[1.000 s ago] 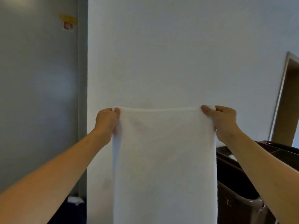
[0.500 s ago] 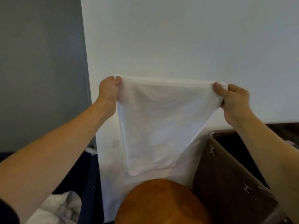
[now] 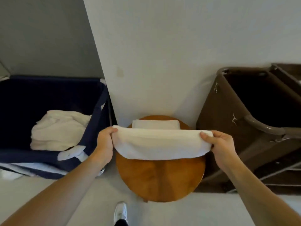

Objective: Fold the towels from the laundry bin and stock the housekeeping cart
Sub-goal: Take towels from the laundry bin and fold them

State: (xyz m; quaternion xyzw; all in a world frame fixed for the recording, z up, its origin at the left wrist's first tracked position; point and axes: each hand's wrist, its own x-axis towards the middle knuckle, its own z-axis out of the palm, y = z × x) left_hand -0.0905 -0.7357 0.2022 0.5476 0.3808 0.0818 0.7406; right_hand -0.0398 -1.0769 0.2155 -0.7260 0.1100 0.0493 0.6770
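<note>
A white towel (image 3: 162,144) hangs folded between my hands over a round wooden stool (image 3: 160,178). My left hand (image 3: 105,142) pinches its left end and my right hand (image 3: 219,145) pinches its right end. A folded white towel (image 3: 155,123) lies at the stool's far edge, behind the held one. The navy laundry bin (image 3: 97,111) stands at the left with a pile of white towels (image 3: 58,129) inside. The brown housekeeping cart (image 3: 231,101) stands at the right; its dark bag looks empty.
A white wall corner (image 3: 146,54) rises straight behind the stool, between bin and cart. My white shoe (image 3: 120,212) shows on the pale floor below the stool. The cart's lower shelf frame (image 3: 276,173) juts out at the right.
The towel went from hanging full length at chest height to a short fold held low over the stool. My view tilted down, bringing stool, bin and cart into sight.
</note>
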